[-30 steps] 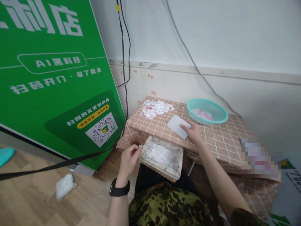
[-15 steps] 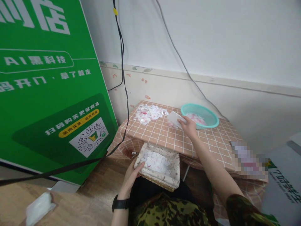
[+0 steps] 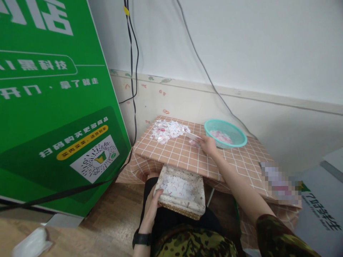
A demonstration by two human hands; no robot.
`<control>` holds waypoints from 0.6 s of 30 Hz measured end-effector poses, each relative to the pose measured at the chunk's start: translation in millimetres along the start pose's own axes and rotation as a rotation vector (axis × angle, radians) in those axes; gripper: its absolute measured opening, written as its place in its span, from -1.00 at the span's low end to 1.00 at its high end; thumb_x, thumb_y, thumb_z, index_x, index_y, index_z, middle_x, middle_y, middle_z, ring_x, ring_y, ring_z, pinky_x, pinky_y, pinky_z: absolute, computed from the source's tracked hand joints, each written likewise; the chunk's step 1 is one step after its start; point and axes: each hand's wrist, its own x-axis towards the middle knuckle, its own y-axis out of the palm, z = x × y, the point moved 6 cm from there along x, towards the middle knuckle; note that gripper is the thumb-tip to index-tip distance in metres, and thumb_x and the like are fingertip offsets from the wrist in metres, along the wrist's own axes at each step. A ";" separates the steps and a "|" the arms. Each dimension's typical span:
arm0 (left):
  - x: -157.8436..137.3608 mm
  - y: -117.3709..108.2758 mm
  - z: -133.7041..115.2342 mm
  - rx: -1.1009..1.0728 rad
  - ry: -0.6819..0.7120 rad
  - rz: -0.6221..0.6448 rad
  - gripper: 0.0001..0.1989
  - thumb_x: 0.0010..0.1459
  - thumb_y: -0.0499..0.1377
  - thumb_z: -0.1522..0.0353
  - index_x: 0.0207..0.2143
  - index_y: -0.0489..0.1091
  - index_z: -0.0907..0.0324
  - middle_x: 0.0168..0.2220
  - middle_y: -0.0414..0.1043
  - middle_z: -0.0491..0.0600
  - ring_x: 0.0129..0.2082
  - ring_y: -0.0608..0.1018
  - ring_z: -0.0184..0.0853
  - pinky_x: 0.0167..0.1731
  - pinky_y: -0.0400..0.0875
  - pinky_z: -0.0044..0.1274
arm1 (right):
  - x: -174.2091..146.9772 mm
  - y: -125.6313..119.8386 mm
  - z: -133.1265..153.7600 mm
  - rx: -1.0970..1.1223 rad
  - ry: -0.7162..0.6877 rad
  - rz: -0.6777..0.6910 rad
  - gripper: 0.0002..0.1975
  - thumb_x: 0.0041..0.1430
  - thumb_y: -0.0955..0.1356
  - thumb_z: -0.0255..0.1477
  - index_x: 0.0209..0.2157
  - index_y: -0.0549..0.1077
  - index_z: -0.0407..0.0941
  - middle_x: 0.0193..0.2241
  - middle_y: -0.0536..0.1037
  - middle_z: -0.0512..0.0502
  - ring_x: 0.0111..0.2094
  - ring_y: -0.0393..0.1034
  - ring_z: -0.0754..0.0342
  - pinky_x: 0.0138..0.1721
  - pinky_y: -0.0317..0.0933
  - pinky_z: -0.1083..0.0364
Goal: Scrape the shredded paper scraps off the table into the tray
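Observation:
My left hand [image 3: 154, 204] grips the left side of a cloth-lined woven basket [image 3: 200, 192], thumb over the rim. White paper scraps [image 3: 177, 186] lie inside it, below the table's front edge. On the tabletop, my right hand [image 3: 208, 144] is closed on a flat white card [image 3: 193, 136], tilted so mostly its edge shows. A few pinkish scraps [image 3: 193, 143] lie just under the card. Left of it spreads a pile of white and pink paper scraps [image 3: 167, 130]. To the right stands a turquoise plastic basin [image 3: 239, 142] with more pinkish scraps in it.
A brown checked cloth covers the table [image 3: 171, 151], which stands against the wall. A black cable [image 3: 134, 117] hangs down past its left end, near a big green sign panel [image 3: 53, 117]. A blurred-out item [image 3: 278, 182] and a grey box [image 3: 320, 200] are at right.
My right hand has moved slightly left and tipped the card from face-up to nearly edge-on. My left hand still holds the basket. The view has shifted slightly.

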 end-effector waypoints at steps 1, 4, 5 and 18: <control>-0.1 1.5 1.8 -0.009 0.002 0.009 -0.44 0.12 0.27 0.17 0.16 0.45 0.16 0.01 0.59 0.16 -0.02 0.61 0.01 -0.27 0.57 -0.39 | -1.9 -2.0 -2.1 0.018 -0.002 0.005 -0.71 0.22 0.33 -0.27 -0.21 0.67 -0.07 -0.33 0.70 -0.17 -0.31 0.56 -0.13 -0.21 0.34 -0.01; 0.0 3.2 5.3 -0.034 0.005 0.024 -0.45 0.08 0.27 0.20 0.13 0.47 0.17 -0.07 0.61 0.11 -0.10 0.63 -0.05 -0.32 0.56 -0.42 | -1.8 -5.5 -7.8 0.069 0.007 -0.003 -0.67 0.25 0.32 -0.22 -0.19 0.67 -0.09 -0.30 0.71 -0.16 -0.29 0.56 -0.13 -0.19 0.36 -0.03; 0.4 2.6 6.1 -0.039 0.005 0.022 -0.45 0.07 0.28 0.20 0.11 0.48 0.18 -0.10 0.62 0.10 -0.14 0.64 -0.06 -0.35 0.55 -0.44 | 0.2 -5.0 -9.0 0.082 0.013 -0.010 -0.66 0.25 0.32 -0.22 -0.17 0.67 -0.09 -0.29 0.71 -0.16 -0.28 0.56 -0.14 -0.18 0.36 -0.04; 3.7 -0.7 7.8 -0.078 0.032 0.038 -0.40 0.01 0.29 0.21 0.13 0.46 0.17 -0.08 0.61 0.09 -0.17 0.63 -0.09 -0.37 0.54 -0.46 | -5.7 4.3 -2.8 0.130 -0.035 0.051 -0.75 0.16 0.36 -0.35 -0.23 0.69 -0.04 -0.29 0.72 -0.15 -0.29 0.59 -0.15 -0.17 0.38 -0.04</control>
